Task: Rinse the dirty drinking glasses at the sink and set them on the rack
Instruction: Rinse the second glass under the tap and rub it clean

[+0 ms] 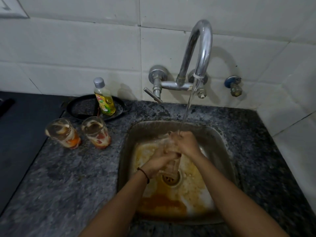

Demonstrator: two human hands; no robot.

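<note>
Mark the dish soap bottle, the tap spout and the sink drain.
dish soap bottle point(109, 104), head view, on its yellow body.
tap spout point(205, 48), head view, on the chrome tube.
sink drain point(169, 180), head view, on the strainer.

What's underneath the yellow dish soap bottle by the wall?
The dish soap bottle stands in a round black pan on the counter. The pan's floor directly beneath the bottle is covered, so anything there cannot be seen.

Glass point(171, 168) mostly hidden under left hand point(158, 162) and right hand point(185, 142), blurred by water point(188, 106)
</note>
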